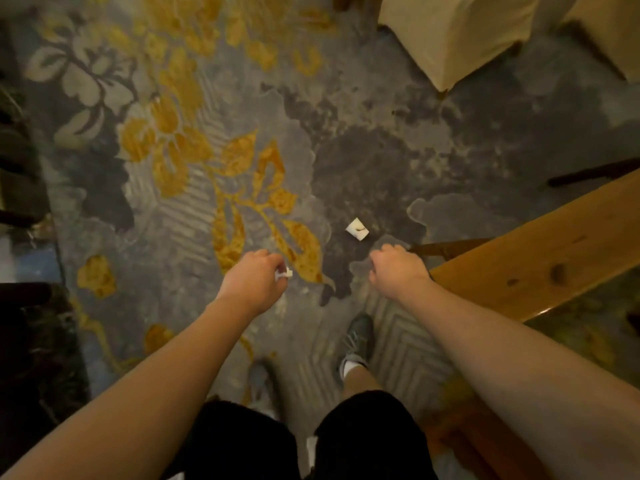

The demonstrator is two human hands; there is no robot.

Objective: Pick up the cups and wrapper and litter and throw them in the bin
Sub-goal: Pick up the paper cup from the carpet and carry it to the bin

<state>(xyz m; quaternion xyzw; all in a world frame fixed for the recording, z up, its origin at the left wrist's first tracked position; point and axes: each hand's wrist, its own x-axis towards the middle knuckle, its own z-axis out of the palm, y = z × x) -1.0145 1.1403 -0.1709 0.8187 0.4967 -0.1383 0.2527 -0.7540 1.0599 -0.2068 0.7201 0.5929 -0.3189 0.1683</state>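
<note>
A small white square scrap of litter [357,229] lies on the patterned carpet ahead of me. My left hand [254,280] hangs over the carpet with its fingers closed on a small crumpled white scrap of paper [284,273] that sticks out by the fingertips. My right hand [396,270] is curled with fingers down, a little below and right of the white scrap on the floor; nothing shows in it. No cups and no bin are in view.
A wooden bench or table edge [540,251] runs diagonally at my right. Two cream-covered chairs [450,32] stand at the top right. Dark furniture [20,188] lines the left edge. My feet [356,341] stand on the grey and yellow floral carpet [194,168].
</note>
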